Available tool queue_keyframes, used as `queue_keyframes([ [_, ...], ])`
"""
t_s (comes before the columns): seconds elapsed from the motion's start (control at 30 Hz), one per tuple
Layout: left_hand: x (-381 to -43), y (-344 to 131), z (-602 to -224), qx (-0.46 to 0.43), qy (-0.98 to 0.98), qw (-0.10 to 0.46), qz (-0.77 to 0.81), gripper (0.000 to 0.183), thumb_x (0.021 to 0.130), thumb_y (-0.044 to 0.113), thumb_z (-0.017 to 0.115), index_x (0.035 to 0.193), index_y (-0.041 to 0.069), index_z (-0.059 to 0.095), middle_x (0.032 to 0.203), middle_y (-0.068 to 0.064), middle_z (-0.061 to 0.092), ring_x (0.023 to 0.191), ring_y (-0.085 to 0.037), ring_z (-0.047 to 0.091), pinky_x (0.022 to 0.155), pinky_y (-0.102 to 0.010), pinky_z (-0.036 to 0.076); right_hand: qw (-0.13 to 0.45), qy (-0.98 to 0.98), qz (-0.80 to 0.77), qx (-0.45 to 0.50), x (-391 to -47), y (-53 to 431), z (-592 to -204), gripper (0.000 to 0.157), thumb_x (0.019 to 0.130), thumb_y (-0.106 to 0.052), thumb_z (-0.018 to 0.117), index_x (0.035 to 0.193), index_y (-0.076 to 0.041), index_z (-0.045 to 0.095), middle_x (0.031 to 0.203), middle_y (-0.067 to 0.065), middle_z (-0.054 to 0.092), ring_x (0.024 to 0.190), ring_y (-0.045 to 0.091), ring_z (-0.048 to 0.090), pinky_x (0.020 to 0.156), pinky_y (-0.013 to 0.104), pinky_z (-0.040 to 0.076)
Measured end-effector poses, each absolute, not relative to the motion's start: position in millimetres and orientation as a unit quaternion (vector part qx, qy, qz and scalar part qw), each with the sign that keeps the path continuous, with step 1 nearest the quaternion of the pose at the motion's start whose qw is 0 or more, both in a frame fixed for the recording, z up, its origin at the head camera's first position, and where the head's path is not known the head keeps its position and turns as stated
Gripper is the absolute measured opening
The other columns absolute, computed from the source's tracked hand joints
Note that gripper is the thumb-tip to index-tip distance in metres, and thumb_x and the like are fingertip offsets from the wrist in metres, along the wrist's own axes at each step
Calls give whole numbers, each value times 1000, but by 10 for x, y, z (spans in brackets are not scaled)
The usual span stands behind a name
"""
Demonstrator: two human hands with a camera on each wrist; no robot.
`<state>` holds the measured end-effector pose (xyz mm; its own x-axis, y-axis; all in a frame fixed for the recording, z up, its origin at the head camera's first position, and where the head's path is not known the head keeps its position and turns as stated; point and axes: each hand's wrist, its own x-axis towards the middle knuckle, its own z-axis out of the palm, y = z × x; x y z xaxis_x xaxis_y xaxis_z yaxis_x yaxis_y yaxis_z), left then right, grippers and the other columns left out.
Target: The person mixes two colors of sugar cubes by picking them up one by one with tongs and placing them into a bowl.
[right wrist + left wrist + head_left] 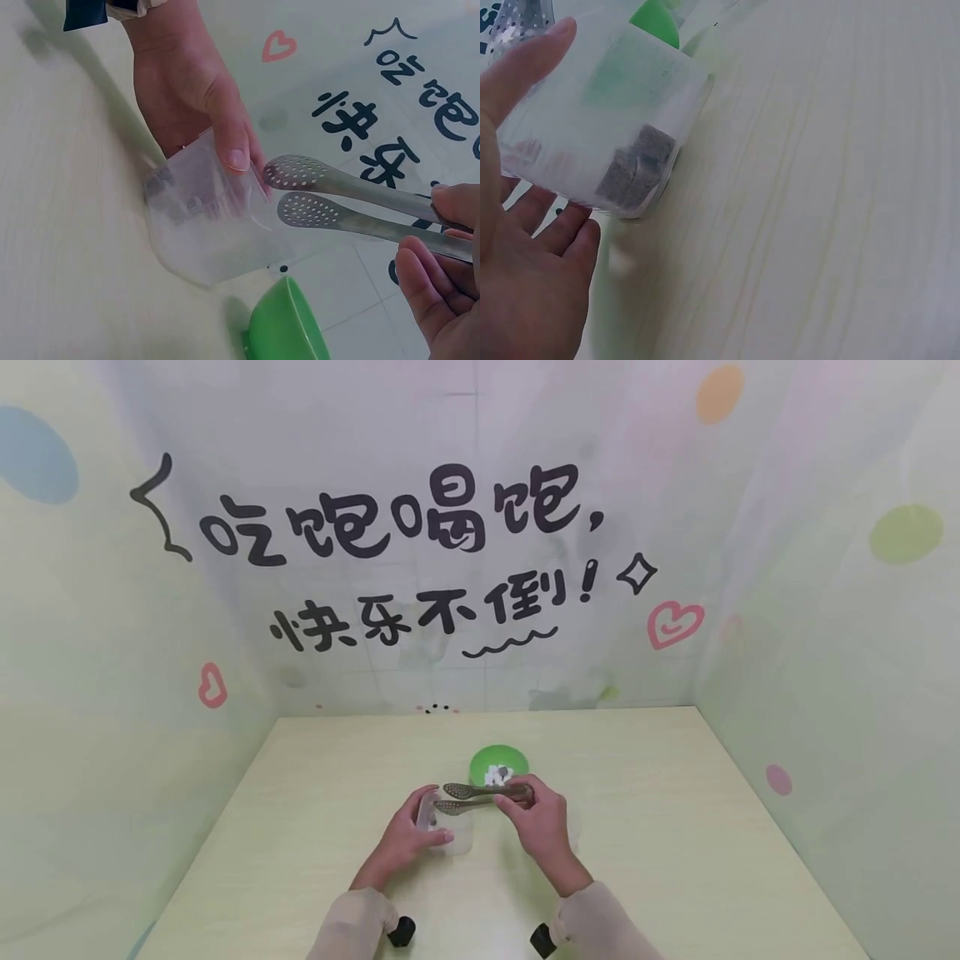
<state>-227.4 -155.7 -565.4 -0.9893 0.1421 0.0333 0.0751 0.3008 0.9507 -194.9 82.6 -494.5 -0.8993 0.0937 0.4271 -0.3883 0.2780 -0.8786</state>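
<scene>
My left hand (401,843) grips a clear plastic container (456,842), thumb on one side and fingers on the other. The container is tilted just above or against the table. Through its wall a few dark grey-brown cubes (634,171) show, gathered at the bottom corner. In my right hand (546,827) are metal tongs (360,196) with perforated tips, pinched between thumb and fingers. Their tips stand slightly apart at the container's mouth, with nothing between them. Just behind the right hand sits a green bowl (498,755) with white cubes (495,775) and a dark piece inside.
The pale wooden table (322,793) runs back to a printed wall sheet (375,685), with more sheeting at both sides. A faint see-through item (574,828), partly hidden, lies right of the right hand. Black wrist straps (402,932) show at the sleeves.
</scene>
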Motion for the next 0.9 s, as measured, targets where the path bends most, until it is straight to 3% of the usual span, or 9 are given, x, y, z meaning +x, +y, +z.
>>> queue_keyframes([
  [0.7,-2289,-1570,-5712,77,791,27,606,83,70,10,87,142,12,45,132,-13,54,116,-29,51,100,-46,39,144,-814,557,79,-2007,539,-5134,23,79,-8,80,97,0,68,79,6,70,68,13,65,59,22,54],
  [0.9,-2141,-1534,-5395,90,796,42,598,84,73,6,84,145,4,40,137,-21,49,123,-36,46,104,-53,34,136,-821,550,76,-2025,480,-5176,21,78,-8,80,94,0,69,78,4,70,69,13,66,59,22,54],
])
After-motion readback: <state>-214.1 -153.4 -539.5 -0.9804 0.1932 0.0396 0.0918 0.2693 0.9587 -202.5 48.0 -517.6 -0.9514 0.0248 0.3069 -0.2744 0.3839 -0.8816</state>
